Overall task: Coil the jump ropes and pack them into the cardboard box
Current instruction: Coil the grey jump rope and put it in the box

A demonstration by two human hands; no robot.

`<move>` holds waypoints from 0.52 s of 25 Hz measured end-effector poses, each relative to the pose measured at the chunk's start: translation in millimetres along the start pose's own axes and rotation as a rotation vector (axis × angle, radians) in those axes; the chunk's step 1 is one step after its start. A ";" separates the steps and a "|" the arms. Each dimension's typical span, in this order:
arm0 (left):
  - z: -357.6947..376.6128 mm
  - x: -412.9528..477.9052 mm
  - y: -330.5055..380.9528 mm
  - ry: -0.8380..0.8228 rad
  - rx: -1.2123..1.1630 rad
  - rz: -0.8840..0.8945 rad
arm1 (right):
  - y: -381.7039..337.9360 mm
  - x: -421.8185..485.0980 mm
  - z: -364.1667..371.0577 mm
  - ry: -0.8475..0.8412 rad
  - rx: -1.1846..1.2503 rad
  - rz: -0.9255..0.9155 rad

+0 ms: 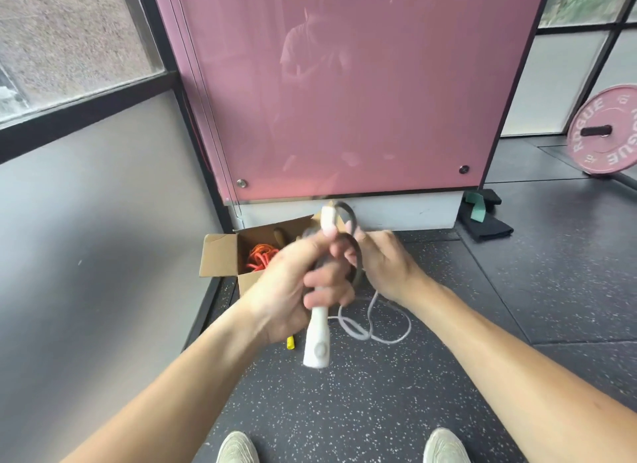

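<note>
Where the speckled rubber floor [344, 411] meets the foot of the pink panel [344, 100], the left hand [293, 287] grips the white jump-rope handles [319, 342], the right hand [382, 262] pinches a loop of grey cord [359, 256], and the open cardboard box [220, 256] there holds an orange rope [260, 257].

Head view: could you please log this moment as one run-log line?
left hand grips white plastic jump-rope handle; right hand holds grey cord loop; cord tail on floor; open brown cardboard box, orange rope inside
</note>
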State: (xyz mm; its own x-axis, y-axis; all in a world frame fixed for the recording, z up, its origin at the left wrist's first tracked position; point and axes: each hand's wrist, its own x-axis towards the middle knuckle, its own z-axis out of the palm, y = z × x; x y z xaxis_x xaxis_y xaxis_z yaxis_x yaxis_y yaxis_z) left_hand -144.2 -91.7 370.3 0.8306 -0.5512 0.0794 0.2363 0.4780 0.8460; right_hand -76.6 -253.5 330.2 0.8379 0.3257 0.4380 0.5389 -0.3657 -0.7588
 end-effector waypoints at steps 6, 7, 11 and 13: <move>-13.0 6.3 46.7 0.341 -0.210 0.522 | -6.3 -4.0 2.8 -0.260 -0.199 0.020; -20.0 4.5 55.1 0.401 -0.241 0.599 | -5.9 -5.6 0.3 -0.323 -0.229 0.077; -47.8 3.3 54.2 0.699 0.192 0.756 | -6.9 -12.0 9.2 -0.509 -0.385 0.138; -59.4 8.1 34.1 0.816 0.620 0.595 | -15.0 -14.4 18.3 -0.636 -0.448 0.126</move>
State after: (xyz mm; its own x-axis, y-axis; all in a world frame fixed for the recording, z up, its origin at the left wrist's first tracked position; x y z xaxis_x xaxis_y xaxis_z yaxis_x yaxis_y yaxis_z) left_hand -99.4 -39.2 368.5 0.8565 0.3527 0.3769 -0.3938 -0.0256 0.9188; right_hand -98.3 -236.8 326.5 0.7573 0.6454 -0.1003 0.5405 -0.7055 -0.4585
